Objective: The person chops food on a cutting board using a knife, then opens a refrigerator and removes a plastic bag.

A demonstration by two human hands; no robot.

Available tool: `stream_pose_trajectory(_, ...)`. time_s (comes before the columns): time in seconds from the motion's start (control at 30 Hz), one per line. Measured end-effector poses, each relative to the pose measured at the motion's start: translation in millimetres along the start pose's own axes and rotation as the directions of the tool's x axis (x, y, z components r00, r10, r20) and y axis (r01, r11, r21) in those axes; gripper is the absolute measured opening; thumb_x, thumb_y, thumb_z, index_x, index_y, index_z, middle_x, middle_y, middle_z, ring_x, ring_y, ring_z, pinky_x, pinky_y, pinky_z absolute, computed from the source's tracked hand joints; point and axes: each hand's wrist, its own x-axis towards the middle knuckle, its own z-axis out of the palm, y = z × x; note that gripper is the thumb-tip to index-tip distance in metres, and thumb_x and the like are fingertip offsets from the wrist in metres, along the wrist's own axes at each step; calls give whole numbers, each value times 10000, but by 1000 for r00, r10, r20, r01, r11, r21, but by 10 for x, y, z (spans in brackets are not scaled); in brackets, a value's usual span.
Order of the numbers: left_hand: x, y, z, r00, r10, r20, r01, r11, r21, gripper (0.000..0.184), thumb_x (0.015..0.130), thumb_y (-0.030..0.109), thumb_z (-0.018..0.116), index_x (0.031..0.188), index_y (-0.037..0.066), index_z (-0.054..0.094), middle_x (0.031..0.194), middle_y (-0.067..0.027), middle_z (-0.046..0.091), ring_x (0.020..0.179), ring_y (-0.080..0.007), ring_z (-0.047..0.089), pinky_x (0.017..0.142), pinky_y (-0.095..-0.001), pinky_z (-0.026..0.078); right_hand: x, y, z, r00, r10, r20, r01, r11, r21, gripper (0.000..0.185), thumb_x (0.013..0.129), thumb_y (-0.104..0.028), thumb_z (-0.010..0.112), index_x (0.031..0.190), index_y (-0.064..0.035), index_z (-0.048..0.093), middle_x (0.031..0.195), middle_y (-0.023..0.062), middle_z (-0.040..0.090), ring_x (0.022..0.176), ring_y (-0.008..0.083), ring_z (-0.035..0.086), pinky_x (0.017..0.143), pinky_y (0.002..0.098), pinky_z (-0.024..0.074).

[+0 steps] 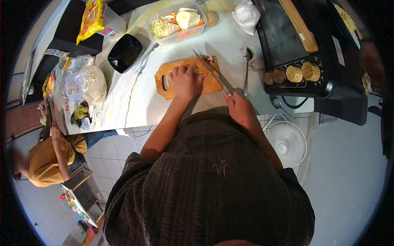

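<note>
An orange-brown cutting board [165, 69] with a handle slot lies on the counter in front of me. My left hand [185, 85] rests on it with curled fingers pressed over small brownish food pieces [197, 71]; what lies under the fingers is hidden. My right hand [242, 109] is closed round the handle of a knife [210, 70]. Its long blade slants up and left across the board's right part, just right of my left fingers. Another small piece of food [211, 59] sits at the board's top right corner, beyond the blade.
Behind the board stands a clear container [177, 39] of cut vegetables. A black bowl [125, 53] is left, a spoon [246, 69] right, beside a black stove [287, 45]. Plastic bags [94, 85] lie far left. A white fan [284, 143] stands below; another person [51, 158] is at left.
</note>
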Motion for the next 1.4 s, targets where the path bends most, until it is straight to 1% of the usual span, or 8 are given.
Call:
stream_pose_trajectory(0.27,-3,-86,206,985,22,-171,-42,993,-112,139,773,259,765,846,140,755,826,-3,663,902,-222,583,811,-393,377,-20,-7,-39,1000,27,-2,-27,999,19,378,988,-388,484,962,-18,554,831,274,633,824,503,607,717,574,472)
stream_pose_trajectory(0.7,121,-174,151,978,120,-168,-120,993,6,86,856,190,658,846,112,694,845,-71,673,904,-282,559,819,-427,358,-39,58,-83,999,37,-20,-37,999,-2,397,985,-411,489,967,-20,557,852,288,636,857,505,608,730,573,479)
stream_pose_trajectory(0.8,230,-227,-49,999,-38,-7,38,997,-74,124,891,175,639,891,62,691,849,-99,677,876,-243,594,820,-394,408,-67,41,-130,997,80,-9,-80,996,33,394,985,-412,488,972,-25,559,866,288,641,878,501,610,745,570,483)
stream_pose_trajectory(0.9,542,-485,-224,992,-123,23,109,754,-648,199,940,179,631,967,-14,668,828,-80,681,764,-120,592,721,-269,481,-81,46,-139,997,76,-10,-76,996,40,395,985,-416,487,977,-28,560,865,285,645,880,498,613,752,563,489)
stream_pose_trajectory(1.0,1088,-803,-395,979,-108,-174,-15,809,-588,234,932,215,645,948,-13,694,824,-93,712,720,-122,624,694,-286,490,-71,53,-139,997,79,-18,-78,997,25,396,988,-414,483,974,-25,559,865,278,646,875,493,616,749,559,489)
stream_pose_trajectory(1.1,1542,-979,-600,963,-233,-138,164,908,-387,290,885,353,685,956,77,740,841,-115,723,790,-227,695,724,-382,505,-69,23,-147,999,53,-3,-52,998,43,401,989,-414,480,965,-22,559,871,276,644,880,488,618,747,554,487)
stream_pose_trajectory(1.17,1764,-1184,-540,975,-170,-145,184,979,88,286,854,406,693,947,143,753,842,-84,728,811,-227,689,795,-455,448,-71,18,-149,1000,7,0,-7,1000,17,406,989,-413,477,957,-17,558,869,277,640,880,486,616,746,554,480)
stream_pose_trajectory(1.4,1721,-1105,-597,978,-159,-135,168,984,53,227,828,409,694,976,253,768,841,-3,734,846,-208,677,818,-435,349,-120,30,-143,999,44,6,-45,998,51,400,985,-405,486,941,-13,553,855,282,636,869,494,608,745,556,478)
